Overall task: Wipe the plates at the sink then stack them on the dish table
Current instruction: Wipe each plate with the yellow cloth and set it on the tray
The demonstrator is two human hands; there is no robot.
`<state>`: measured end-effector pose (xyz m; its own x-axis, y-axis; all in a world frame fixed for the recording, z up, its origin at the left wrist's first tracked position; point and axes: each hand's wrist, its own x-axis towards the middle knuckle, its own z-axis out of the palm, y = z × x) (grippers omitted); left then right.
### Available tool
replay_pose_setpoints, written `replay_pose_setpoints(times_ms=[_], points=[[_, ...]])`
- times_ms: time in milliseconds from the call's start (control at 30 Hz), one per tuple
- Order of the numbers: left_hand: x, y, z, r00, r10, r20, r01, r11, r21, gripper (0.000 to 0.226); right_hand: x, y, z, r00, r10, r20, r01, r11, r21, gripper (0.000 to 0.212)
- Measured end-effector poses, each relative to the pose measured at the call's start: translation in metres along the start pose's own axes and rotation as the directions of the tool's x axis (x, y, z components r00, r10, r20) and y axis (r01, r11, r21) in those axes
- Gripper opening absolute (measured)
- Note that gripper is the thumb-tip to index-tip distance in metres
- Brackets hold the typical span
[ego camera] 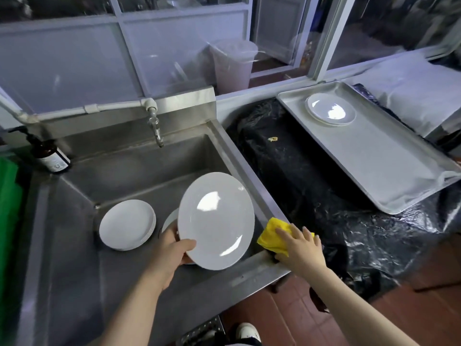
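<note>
Holding a plate (216,221) tilted over the sink (139,171), my left hand (169,255) has thumb on its face, fingers curled behind. Right hand (300,248) lies on the cloth (270,236) at the sink corner, fingers (296,232) spread flat. Stack (127,224) sits left of the left fingers; two plates (330,112) on the tray (389,171), well beyond the right.

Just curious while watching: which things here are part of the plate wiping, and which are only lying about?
In the job: held plate, yellow cloth, stack in sink, plates on tray, left hand, right hand.
Lying about: soap bottle, plastic tub, scrap.
</note>
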<state>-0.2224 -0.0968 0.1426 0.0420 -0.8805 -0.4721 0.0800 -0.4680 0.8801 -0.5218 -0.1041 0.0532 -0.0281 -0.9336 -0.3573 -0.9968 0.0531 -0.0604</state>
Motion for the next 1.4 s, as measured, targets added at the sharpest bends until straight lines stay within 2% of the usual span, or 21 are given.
replay_pose_setpoints(times_ms=[67, 133, 233, 333, 400, 467, 600, 667, 767, 933, 1033, 1233, 1333, 1400], points=[[-0.001, 0.0, 0.001, 1.0, 0.006, -0.014, -0.006, 1.0, 0.022, 0.043, 0.0, 0.007, 0.007, 0.999, -0.019, -0.027, 0.017, 0.998, -0.061, 0.071], [-0.001, -0.001, 0.002, 1.0, 0.011, -0.022, -0.01, 0.999, 0.043, 0.044, 0.002, 0.01, 0.003, 0.993, -0.008, -0.114, 0.004, 0.999, -0.037, 0.069], [0.0, -0.001, 0.003, 1.0, 0.012, -0.028, -0.009, 0.997, 0.076, 0.044, 0.001, 0.004, -0.008, 0.971, 0.003, -0.239, 0.042, 0.982, 0.183, 0.067], [0.003, -0.002, 0.005, 0.999, 0.004, -0.032, -0.001, 0.996, 0.087, 0.042, -0.006, -0.02, -0.032, 0.911, -0.024, -0.413, 0.208, 0.89, 0.407, 0.073], [0.004, -0.002, 0.008, 0.999, -0.001, -0.034, 0.004, 0.996, 0.086, 0.04, -0.014, -0.042, -0.053, 0.839, -0.118, -0.532, 0.369, 0.841, 0.395, 0.075], [0.006, -0.001, 0.013, 0.999, -0.004, -0.035, 0.006, 0.997, 0.072, 0.038, -0.023, -0.067, -0.069, 0.775, -0.239, -0.586, 0.5, 0.798, 0.336, 0.074], [0.006, 0.003, 0.024, 1.0, 0.01, 0.027, -0.012, 0.996, 0.091, 0.042, -0.035, -0.111, -0.079, 0.718, -0.434, -0.544, 0.597, 0.786, 0.162, 0.066], [0.005, 0.005, 0.027, 0.999, 0.015, 0.05, -0.019, 0.997, 0.078, 0.042, -0.033, -0.12, -0.083, 0.695, -0.428, -0.578, 0.584, 0.805, 0.107, 0.054], [0.001, 0.009, 0.028, 0.997, 0.031, 0.074, -0.033, 0.999, 0.026, 0.04, -0.021, -0.117, -0.091, 0.685, -0.372, -0.626, 0.512, 0.857, 0.051, 0.052], [-0.002, 0.01, 0.027, 0.999, 0.029, -0.015, -0.03, 0.995, -0.099, 0.037, 0.003, -0.092, -0.1, 0.83, -0.193, -0.523, 0.291, 0.95, 0.112, 0.058], [-0.001, 0.011, 0.027, 0.995, 0.036, -0.097, -0.052, 0.985, -0.165, 0.041, 0.002, -0.08, -0.091, 0.863, -0.17, -0.476, 0.236, 0.968, 0.083, 0.061], [0.003, 0.01, 0.031, 0.98, 0.041, -0.194, -0.098, 0.951, -0.294, 0.038, -0.02, -0.083, -0.074, 0.876, -0.319, -0.361, 0.368, 0.927, 0.076, 0.062], [0.006, 0.011, 0.031, 0.98, 0.058, -0.193, -0.121, 0.934, -0.336, 0.034, -0.037, -0.097, -0.073, 0.846, -0.429, -0.317, 0.481, 0.87, 0.109, 0.065], [0.007, 0.012, 0.032, 0.982, 0.07, -0.174, -0.128, 0.929, -0.347, 0.028, -0.046, -0.106, -0.077, 0.813, -0.471, -0.344, 0.537, 0.833, 0.13, 0.062]])
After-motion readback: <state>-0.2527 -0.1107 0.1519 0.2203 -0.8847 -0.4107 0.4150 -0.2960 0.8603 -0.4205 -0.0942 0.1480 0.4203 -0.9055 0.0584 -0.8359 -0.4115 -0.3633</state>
